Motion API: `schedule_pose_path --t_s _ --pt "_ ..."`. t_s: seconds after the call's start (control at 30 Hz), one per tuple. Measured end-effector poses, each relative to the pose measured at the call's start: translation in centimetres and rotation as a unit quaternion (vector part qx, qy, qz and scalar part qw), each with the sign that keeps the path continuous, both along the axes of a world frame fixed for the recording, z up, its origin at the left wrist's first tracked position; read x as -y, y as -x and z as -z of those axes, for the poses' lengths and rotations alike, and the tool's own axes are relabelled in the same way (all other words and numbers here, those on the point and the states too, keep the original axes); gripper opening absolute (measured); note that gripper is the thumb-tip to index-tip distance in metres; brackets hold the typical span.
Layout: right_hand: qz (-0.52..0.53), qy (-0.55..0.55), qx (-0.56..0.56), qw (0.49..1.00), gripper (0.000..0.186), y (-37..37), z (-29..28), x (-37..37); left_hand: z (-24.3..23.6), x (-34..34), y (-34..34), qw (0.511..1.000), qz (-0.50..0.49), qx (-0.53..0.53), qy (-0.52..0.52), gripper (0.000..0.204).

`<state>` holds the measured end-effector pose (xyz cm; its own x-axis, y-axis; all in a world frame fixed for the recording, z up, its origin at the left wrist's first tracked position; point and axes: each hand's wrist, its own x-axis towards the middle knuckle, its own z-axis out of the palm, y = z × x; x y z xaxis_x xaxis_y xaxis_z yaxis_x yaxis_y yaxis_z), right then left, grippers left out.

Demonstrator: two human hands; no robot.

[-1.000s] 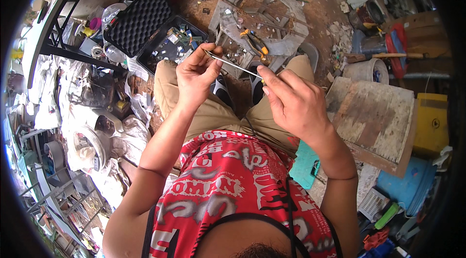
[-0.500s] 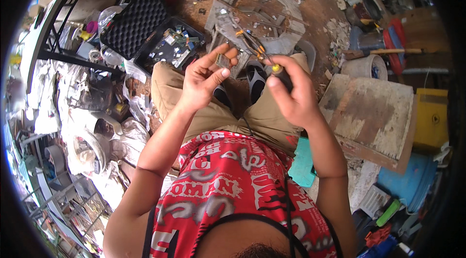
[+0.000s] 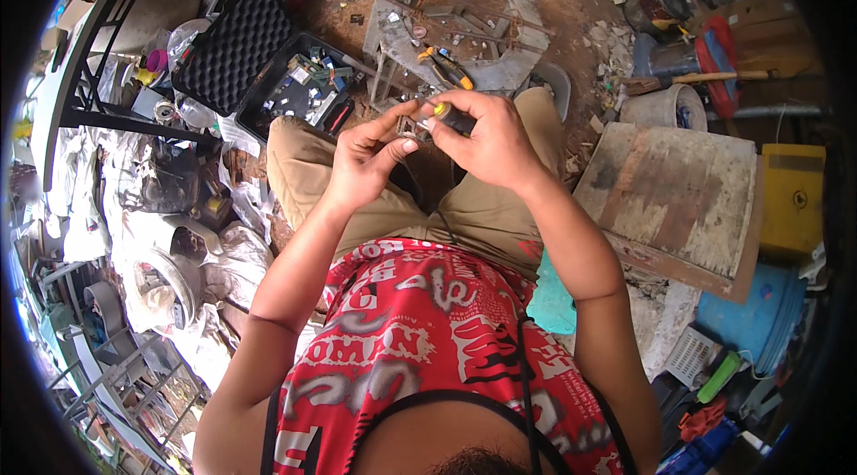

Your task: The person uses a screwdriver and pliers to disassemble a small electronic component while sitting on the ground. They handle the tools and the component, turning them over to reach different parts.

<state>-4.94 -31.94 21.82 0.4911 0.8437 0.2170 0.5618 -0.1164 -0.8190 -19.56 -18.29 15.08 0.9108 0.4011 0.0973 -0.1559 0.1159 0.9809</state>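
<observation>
Between the thumb and fingers of my left hand is a small square piece, brownish and metallic; its exact kind is too small to make out. My right hand is closed round the black handle of a screwdriver with a yellow end. The fingertips of both hands meet at the small piece, above my knees. Whether the screwdriver's tip touches the piece is hidden by the fingers. Beyond the hands, pliers with orange-and-black handles rest on a grey octagonal frame.
An open black foam-lined case holding small electronic parts lies ahead on the left. On the right are a worn board, a pale bucket, a yellow container and a blue bin. White sacks and scrap pile up at the left.
My right hand has moved left with the screwdriver, up to the small piece in my left hand. The left hand's fingers have drawn closer round the piece. The view has shifted slightly.
</observation>
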Motion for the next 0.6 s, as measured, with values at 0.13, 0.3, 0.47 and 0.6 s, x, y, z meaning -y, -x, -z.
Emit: schedule_pose_path --t_s 0.13,0.3,0.47,0.6 --pt "0.061 -0.035 -0.053 0.996 0.017 0.0 1.7 0.1 1.2 0.4 -0.3 0.939 0.040 0.092 0.330 0.047" --pt "0.103 -0.046 -0.258 0.960 0.010 -0.4 2.6 1.2 1.8 -0.1 -0.1 0.902 0.062 0.094 0.417 0.049" --pt "0.108 -0.027 -0.297 0.948 0.010 -0.7 4.2 2.2 2.2 -0.3 0.1 0.897 0.080 0.088 0.426 0.052" --pt "0.101 -0.024 -0.324 0.941 0.011 -1.1 4.8 2.4 2.9 -0.6 0.4 0.914 0.102 0.096 0.381 0.055"
